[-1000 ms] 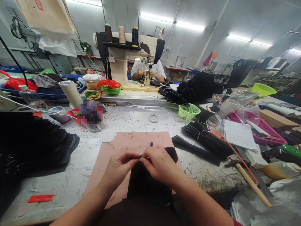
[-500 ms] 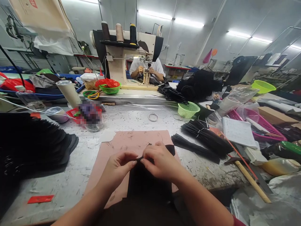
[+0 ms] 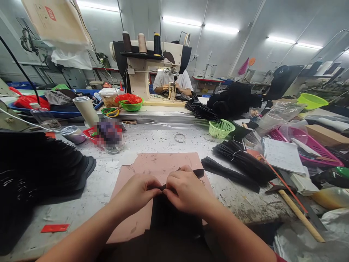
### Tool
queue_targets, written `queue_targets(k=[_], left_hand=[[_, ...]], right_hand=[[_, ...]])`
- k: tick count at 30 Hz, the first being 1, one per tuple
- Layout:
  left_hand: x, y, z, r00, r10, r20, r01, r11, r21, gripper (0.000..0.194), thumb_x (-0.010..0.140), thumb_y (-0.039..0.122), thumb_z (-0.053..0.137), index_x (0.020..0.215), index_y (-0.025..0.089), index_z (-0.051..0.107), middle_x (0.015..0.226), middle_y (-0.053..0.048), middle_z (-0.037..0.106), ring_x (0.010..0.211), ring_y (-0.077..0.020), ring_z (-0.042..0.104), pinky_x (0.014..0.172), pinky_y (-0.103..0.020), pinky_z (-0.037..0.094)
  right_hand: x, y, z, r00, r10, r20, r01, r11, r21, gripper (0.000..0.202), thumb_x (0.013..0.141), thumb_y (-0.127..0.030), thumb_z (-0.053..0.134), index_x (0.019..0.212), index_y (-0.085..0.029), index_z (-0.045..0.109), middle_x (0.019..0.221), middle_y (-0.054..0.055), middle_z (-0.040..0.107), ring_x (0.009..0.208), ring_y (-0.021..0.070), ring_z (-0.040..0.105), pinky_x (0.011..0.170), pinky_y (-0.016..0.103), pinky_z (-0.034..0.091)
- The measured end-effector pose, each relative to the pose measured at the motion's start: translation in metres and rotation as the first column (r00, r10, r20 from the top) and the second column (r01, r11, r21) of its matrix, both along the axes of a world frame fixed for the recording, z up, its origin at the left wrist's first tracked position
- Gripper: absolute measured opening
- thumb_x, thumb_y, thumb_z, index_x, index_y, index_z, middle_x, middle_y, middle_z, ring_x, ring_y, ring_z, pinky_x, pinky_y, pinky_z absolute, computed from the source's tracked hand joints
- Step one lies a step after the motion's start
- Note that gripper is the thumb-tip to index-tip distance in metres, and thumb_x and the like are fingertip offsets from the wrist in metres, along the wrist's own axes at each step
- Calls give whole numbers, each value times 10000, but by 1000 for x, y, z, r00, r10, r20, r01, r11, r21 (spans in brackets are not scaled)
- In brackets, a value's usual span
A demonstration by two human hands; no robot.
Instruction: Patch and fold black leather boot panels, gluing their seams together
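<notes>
Over a pink board [image 3: 131, 203], my left hand [image 3: 141, 189] pinches the upper edge of a black piece of material [image 3: 174, 214] between thumb and fingers. Close beside it, my right hand [image 3: 185, 187] is closed on the same edge, its fingertips almost meeting the left ones. A narrow black strip [image 3: 199, 173] sticks out past the right hand; its remaining length is hidden by the fingers. The black piece hangs down toward me and merges with dark material at the bottom of the view.
Stacked black pieces [image 3: 60, 163] stand at left; bundled black strips [image 3: 240, 160] lie at right. A hammer [image 3: 300, 213], notebook [image 3: 283, 154] and green basket [image 3: 222, 128] are farther right. Behind stands a sewing machine [image 3: 139, 78], with a person [image 3: 185, 82] working there.
The whole view has shifted slightly right and down. My left fingers have closed together more on the black edge, and the right hand keeps its pinch.
</notes>
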State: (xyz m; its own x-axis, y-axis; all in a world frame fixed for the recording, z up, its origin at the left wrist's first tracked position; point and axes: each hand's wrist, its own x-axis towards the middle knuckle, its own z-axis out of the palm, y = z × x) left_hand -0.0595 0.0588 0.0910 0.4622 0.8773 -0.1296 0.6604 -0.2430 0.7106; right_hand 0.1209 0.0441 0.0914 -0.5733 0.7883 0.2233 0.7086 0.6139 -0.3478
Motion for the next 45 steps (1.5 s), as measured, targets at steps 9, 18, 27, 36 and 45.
queue_targets(k=[9,18,27,36,45], left_hand=[[-1,3,-1,997,-41,67,49,992,-119,155,721,280,523,735,174,636,680,5,635,675,-147,564,621,-243,416],[0,5,-1,991,-114,64,121,986,-114,174,717,224,480,802,180,625,691,7,625,667,-139,562,630,-238,421],[10,4,7,974,-218,-52,218,976,-13,85,632,131,486,611,168,560,567,36,521,557,-108,452,511,-214,306],[2,5,-2,997,-63,40,68,988,-139,107,655,222,546,569,175,503,508,62,433,513,-98,398,471,-206,283],[1,9,-2,986,-47,160,103,926,-364,92,653,244,539,625,169,493,521,42,541,521,-114,522,497,-216,395]], right_hand=[[10,2,3,999,41,-7,-41,999,-33,113,797,-186,512,706,-153,570,719,8,643,663,116,527,819,311,250],[5,2,9,995,18,96,-15,999,-32,144,808,-176,475,694,-147,559,707,16,627,650,123,520,808,321,258],[-5,-6,9,981,25,192,-25,1000,0,134,793,-129,451,722,-143,564,713,40,616,656,146,531,799,338,267],[17,6,15,975,106,194,-73,983,-169,146,799,-233,549,688,-154,600,729,14,654,647,131,551,771,319,308],[15,15,32,937,214,277,-166,968,-189,226,836,-242,508,652,-151,603,647,12,632,597,124,514,775,322,307]])
